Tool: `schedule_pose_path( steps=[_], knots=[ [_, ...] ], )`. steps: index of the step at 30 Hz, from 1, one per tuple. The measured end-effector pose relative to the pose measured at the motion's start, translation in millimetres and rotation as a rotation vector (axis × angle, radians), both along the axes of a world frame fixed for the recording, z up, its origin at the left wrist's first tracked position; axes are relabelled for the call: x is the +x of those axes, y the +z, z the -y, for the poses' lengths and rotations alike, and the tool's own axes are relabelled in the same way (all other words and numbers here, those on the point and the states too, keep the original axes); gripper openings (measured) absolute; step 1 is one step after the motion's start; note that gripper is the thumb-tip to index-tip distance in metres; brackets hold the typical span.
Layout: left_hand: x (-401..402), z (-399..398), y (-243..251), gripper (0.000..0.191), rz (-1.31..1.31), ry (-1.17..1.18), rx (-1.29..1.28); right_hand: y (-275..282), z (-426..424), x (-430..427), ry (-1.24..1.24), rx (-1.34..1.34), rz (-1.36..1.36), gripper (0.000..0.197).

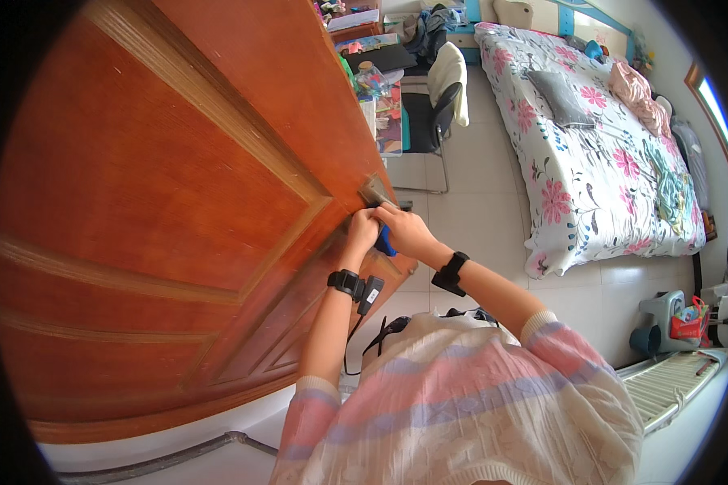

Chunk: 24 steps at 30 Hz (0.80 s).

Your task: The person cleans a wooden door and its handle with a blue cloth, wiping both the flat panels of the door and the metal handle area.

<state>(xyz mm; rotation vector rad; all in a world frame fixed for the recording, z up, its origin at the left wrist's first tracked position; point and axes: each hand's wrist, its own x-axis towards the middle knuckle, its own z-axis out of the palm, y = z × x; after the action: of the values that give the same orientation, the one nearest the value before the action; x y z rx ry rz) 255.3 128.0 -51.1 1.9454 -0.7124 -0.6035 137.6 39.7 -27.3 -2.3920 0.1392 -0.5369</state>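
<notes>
A brown wooden door point(176, 163) with raised panels fills the left side. Near its free edge is a metal door handle point(377, 189) on a plate. Just below the handle, my left hand point(363, 229) and my right hand point(407, 233) are together, fingers curled. Between them a blue object point(386, 242) shows, partly covered by both hands, which are closed on it. It looks soft, but its kind is hard to tell. My right fingertips lie close to or on the handle's lower end; the exact contact is hidden.
Beyond the door's edge stand a cluttered desk point(388, 130) and a black chair point(424, 121) with a pale cloth. A bed point(582, 170) with floral bedding is at the right. Nearer are a grey stool point(667, 309), a dark bin point(645, 341) and a white radiator point(673, 388).
</notes>
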Motion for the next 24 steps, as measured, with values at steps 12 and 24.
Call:
schedule_pose_path(
  steps=[12,24],
  knots=[
    [-32.2,-7.5,21.8,0.012,-0.169,-0.069,-0.355,-14.9,0.4,-13.4,-0.060,0.085,0.024,0.029],
    [-47.6,-10.3,30.9,0.017,0.016,-0.036,-0.287,-15.2,-1.2,-22.6,-0.060,0.190,0.118,0.026]
  ],
)
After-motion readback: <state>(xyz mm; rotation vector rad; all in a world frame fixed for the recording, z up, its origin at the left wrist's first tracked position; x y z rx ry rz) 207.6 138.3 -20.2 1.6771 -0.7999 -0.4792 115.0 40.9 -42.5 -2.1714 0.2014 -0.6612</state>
